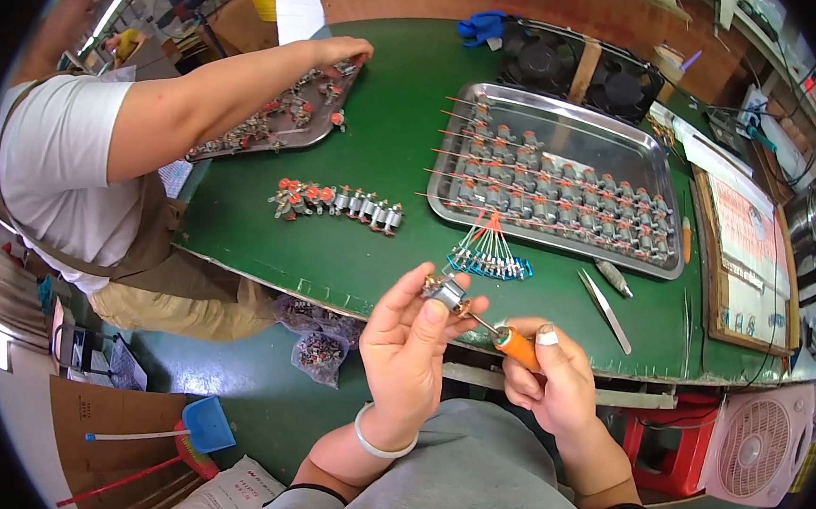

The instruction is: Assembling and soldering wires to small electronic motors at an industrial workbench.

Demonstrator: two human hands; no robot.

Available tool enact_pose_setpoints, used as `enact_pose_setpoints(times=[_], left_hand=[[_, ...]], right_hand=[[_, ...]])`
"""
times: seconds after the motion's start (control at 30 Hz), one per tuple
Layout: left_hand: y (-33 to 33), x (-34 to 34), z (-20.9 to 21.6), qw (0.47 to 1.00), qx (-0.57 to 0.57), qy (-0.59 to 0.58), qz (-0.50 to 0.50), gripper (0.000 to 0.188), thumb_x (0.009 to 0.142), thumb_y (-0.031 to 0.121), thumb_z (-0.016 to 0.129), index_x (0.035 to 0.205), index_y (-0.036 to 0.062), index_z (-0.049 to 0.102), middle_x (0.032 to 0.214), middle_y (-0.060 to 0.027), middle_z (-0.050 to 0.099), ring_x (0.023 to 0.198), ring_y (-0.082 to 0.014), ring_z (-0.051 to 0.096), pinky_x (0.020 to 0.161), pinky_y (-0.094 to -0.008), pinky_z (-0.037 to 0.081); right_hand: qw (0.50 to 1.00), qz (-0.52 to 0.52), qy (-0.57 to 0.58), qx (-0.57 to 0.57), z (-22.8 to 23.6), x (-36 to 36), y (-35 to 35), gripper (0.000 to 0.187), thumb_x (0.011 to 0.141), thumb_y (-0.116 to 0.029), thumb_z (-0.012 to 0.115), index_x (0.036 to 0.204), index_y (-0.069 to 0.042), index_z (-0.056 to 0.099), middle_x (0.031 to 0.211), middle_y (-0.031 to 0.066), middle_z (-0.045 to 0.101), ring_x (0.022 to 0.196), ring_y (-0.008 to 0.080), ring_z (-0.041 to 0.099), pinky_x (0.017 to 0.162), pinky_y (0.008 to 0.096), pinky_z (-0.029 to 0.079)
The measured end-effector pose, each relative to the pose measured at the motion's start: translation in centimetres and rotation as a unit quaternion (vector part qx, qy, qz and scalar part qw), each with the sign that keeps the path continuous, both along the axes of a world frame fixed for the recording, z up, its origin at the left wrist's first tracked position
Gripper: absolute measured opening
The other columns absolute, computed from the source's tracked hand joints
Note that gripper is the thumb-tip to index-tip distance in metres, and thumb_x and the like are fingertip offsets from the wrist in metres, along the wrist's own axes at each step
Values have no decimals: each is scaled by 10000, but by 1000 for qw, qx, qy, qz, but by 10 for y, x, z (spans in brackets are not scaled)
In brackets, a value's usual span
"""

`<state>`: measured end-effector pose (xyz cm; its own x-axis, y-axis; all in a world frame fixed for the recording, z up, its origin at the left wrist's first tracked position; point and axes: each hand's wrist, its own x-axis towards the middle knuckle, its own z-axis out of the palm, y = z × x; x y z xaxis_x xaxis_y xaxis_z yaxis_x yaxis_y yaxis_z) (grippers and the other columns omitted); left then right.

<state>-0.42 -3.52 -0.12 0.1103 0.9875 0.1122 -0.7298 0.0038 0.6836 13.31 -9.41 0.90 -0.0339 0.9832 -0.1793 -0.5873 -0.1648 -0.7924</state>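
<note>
At the centre of the frame I record a small metal-cased component point(445, 293), its long axis sloping from upper left to lower right. It lies up and to the left of the orange-handled screwdriver point(521, 349), whose shaft points at its lower-right end, roughly in line with it. I cannot tell whether the tip is engaged. My left hand point(401, 351) is the nearer: thumb and fingers are pinched on the component's body. My right hand point(558, 383), right of centre and lower, is curled around the screwdriver's handle. The two hands are apart, bridged by tool and part.
</note>
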Motion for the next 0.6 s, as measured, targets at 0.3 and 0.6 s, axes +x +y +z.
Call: enact_pose_setpoints(times=[0.3,0.6], left_hand=[[0,0,-2,1000,-9,9,6,330,874,40,486,1197,8,427,1057,-179,570,883,-290,611,743,-339,528],[3,3,-5,999,-28,14,-18,327,876,36,478,1198,16,426,1067,-183,567,885,-293,611,744,-344,526]], right_hand=[[990,11,-133,-47,-7,9,-5,133,835,-127,577,795,-8,533,734,27,519,587,68,454,476,193,348],[988,64,-126,-67,-3,15,2,312,923,-300,421,874,-13,533,567,38,521,421,57,410,390,192,325]])
